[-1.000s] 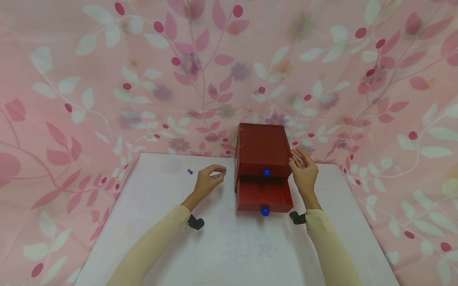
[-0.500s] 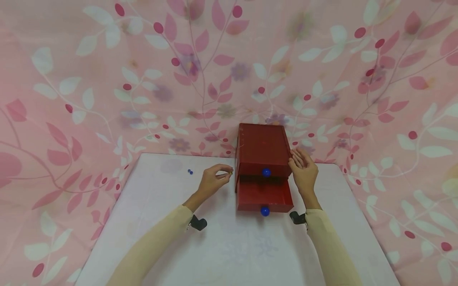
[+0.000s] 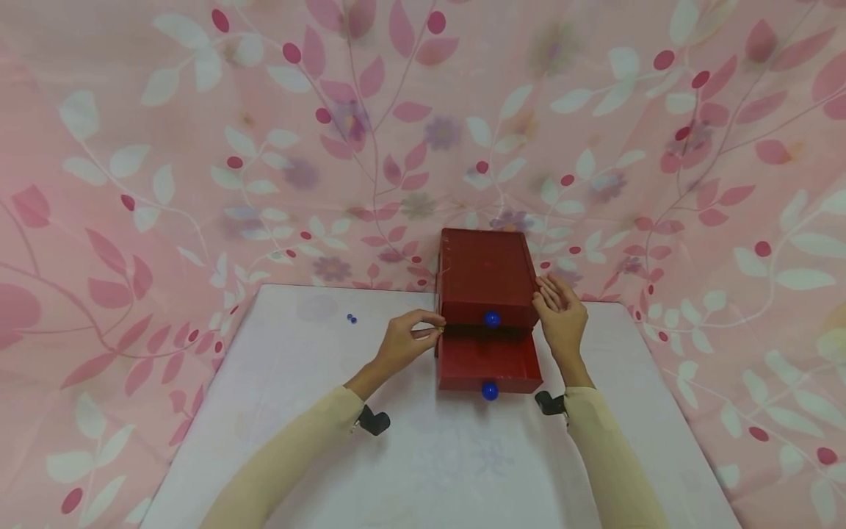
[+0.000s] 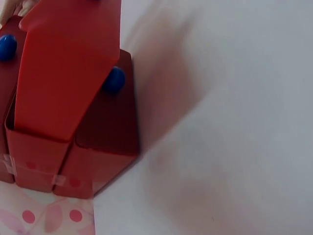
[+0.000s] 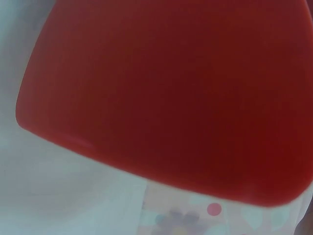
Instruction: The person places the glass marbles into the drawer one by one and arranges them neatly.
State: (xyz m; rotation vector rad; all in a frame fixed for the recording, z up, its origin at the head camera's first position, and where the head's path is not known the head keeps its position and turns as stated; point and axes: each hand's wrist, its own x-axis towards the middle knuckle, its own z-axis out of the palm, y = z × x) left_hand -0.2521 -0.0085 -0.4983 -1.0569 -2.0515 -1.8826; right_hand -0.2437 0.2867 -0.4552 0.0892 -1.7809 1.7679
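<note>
A small red drawer cabinet (image 3: 487, 268) stands near the back of the table. Its middle drawer (image 3: 489, 360) is pulled out, with a blue knob (image 3: 490, 391) on the front; this drawer (image 4: 58, 83) also shows in the left wrist view. My left hand (image 3: 403, 344) pinches a tiny gold-coloured piece (image 3: 440, 330) between thumb and fingers, at the left edge of the opened drawer; the piece is too small to identify. My right hand (image 3: 562, 316) has its extended fingertips against the cabinet's right side. The red side (image 5: 171, 98) fills most of the right wrist view.
Two small blue bead-like pieces (image 3: 352, 319) lie on the white tabletop (image 3: 304, 367), left of the cabinet. Close behind the table hangs a pink floral cloth (image 3: 370, 147). Below the open drawer is a closed one (image 4: 110, 117) with its own blue knob.
My left hand has moved right with the tiny gold-coloured piece, from beside the cabinet to the open drawer's left edge. The right hand and the drawer have stayed still.
</note>
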